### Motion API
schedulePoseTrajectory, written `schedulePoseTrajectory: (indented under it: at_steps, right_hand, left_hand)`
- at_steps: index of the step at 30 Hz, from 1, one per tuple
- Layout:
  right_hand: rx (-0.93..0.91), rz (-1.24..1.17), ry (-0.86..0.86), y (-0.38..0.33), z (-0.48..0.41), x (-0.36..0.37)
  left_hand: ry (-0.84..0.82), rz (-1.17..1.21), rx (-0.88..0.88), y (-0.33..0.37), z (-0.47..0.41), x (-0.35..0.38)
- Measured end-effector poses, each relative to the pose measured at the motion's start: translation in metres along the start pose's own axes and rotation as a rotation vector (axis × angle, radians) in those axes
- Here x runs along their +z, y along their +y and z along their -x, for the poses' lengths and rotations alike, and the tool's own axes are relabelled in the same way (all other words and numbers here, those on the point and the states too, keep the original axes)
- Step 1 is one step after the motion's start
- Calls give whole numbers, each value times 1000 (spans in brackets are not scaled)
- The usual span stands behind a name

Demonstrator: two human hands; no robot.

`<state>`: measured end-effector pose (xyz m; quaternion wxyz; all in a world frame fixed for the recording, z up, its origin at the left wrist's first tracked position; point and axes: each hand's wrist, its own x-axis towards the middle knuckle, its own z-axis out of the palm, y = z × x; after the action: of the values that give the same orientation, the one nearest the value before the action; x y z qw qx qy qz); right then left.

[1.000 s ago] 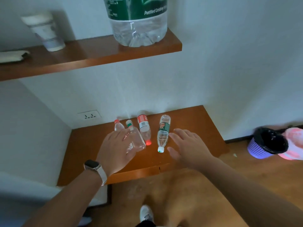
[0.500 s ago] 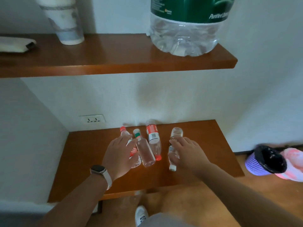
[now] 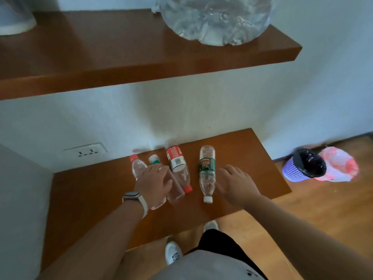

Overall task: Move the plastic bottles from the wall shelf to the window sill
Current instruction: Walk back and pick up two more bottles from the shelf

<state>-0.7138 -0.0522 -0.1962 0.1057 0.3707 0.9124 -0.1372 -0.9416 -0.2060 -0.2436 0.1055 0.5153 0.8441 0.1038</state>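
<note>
The left hand (image 3: 154,183) lies flat over two small plastic bottles at the middle of the frame, its grip spread and not yet closed on them, most likely so it can scoop both at once. One is a red-capped bottle (image 3: 138,167) and the other a green-capped bottle (image 3: 154,159); their lower parts are hidden under the hand. The right hand (image 3: 235,183) is open too, just beside a green-label bottle (image 3: 207,172), ready to take it. Between the hands lies a red-label bottle (image 3: 177,167). All four rest on their sides on the lower shelf (image 3: 252,158) and look clear and empty. On the upper shelf (image 3: 101,57) stands a big water jug (image 3: 214,19). At the right, a purple bin (image 3: 296,170) holds a black bag.
</note>
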Motion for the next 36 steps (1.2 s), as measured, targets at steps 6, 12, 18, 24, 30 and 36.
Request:
schedulePoseTrajectory:
  at_steps: [6,12,18,24,30,36]
  right_hand:
    - [85,-134,-18,10,-26,25]
    - [259,-445,-37,16,-63,47]
    - [426,-728,-28,21,-93,64]
    - [528,-841,-76,22,-108,76]
    - [524,-917,-94,16,-116,78]
    - [561,-967,-94,14,-118,78]
  left_hand:
    - [-57,68,-59,15,-30,11]
    - [-96,232,-277,39,-76,17]
    - [-155,204,-367,48,-109,31]
    - [-238,362,-536,47,-122,39]
    - [-243,551,-634,49,-129,48]
    - [-222,666,-634,48,-127,51]
